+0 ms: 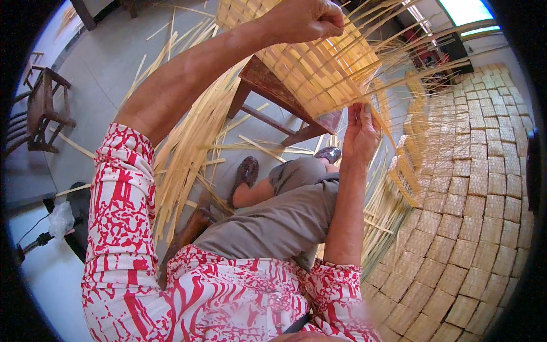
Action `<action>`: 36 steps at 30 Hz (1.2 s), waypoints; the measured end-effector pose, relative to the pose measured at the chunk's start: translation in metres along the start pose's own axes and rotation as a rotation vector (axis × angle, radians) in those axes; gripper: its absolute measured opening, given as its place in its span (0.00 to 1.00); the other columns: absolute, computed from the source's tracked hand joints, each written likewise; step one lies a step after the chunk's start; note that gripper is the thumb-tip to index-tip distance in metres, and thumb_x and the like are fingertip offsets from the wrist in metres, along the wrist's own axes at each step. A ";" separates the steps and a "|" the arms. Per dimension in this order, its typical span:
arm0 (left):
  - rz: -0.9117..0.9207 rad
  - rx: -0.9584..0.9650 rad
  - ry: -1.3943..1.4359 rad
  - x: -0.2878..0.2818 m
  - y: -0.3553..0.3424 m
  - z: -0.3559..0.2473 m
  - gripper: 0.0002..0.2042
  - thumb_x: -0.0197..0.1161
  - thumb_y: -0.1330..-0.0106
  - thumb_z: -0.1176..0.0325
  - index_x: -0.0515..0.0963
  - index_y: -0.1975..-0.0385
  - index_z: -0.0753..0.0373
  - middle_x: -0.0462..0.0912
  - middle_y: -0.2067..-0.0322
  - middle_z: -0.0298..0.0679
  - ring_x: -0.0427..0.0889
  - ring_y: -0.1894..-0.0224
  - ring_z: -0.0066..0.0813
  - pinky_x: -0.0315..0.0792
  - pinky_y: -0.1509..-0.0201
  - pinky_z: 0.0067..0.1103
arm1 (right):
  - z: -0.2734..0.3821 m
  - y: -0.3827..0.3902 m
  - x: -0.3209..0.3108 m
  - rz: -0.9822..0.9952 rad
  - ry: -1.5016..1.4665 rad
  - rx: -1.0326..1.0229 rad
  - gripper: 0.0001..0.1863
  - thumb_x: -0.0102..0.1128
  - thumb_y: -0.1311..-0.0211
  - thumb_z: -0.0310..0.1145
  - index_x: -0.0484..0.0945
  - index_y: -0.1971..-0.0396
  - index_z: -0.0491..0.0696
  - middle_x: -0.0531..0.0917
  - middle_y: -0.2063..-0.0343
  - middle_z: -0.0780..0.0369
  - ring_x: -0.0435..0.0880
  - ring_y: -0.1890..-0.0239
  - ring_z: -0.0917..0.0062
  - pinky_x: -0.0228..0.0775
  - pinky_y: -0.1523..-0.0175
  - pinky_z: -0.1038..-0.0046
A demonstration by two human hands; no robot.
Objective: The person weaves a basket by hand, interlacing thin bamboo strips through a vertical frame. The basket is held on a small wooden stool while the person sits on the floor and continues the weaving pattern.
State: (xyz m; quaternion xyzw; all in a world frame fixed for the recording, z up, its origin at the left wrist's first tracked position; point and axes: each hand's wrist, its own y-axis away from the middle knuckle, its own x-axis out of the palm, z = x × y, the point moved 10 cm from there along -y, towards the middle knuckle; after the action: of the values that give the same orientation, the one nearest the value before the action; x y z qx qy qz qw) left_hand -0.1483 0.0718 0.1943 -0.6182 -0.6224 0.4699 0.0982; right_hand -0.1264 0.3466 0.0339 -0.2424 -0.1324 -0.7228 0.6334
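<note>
A half-woven bamboo basket [319, 74], pale yellow, with long loose strips fanning out on its far right side, leans tilted over a dark wooden stool [262, 85]. Above its upper part is my left hand [305, 21], fingers curled closed; whatever they pinch is hidden. My right hand [363, 134] grips the basket's lower right corner between thumb and fingers. A loose bamboo strip [388, 132] bends down just beside that hand.
Long split bamboo strips [191, 142] lie in a heap left of my legs, and more lie at the right. Stacked woven pieces [456, 199] fill the right side. A wooden chair [48, 108] stands far left. My knees are under the work.
</note>
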 end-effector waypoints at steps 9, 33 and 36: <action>-0.124 -0.143 0.042 -0.011 0.009 0.025 0.09 0.69 0.39 0.66 0.82 0.67 0.67 0.84 0.77 0.42 0.83 0.73 0.25 0.75 0.68 0.24 | -0.002 0.006 0.009 0.025 0.016 0.003 0.08 0.62 0.32 0.30 0.81 0.59 0.40 0.84 0.61 0.60 0.83 0.56 0.74 0.78 0.46 0.71; 0.251 0.057 -0.166 0.106 0.037 -0.048 0.03 0.56 0.30 0.72 0.74 0.64 0.65 0.82 0.76 0.47 0.86 0.73 0.37 0.77 0.71 0.30 | -0.002 0.014 0.041 0.104 0.034 -0.043 0.11 0.68 0.36 0.33 0.84 0.58 0.43 0.86 0.64 0.65 0.81 0.61 0.82 0.73 0.52 0.78; 0.231 0.105 -0.269 0.105 0.036 -0.049 0.04 0.57 0.31 0.70 0.74 0.64 0.64 0.81 0.75 0.48 0.84 0.72 0.45 0.76 0.70 0.33 | -0.005 0.014 0.044 0.123 0.012 -0.041 0.10 0.66 0.35 0.32 0.84 0.58 0.43 0.86 0.64 0.64 0.82 0.61 0.82 0.74 0.51 0.78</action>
State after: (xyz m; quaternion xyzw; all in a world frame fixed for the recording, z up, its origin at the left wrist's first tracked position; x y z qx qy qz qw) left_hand -0.1120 0.1773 0.1472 -0.6110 -0.5295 0.5884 -0.0083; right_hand -0.1172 0.3043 0.0511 -0.2586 -0.0985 -0.6866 0.6723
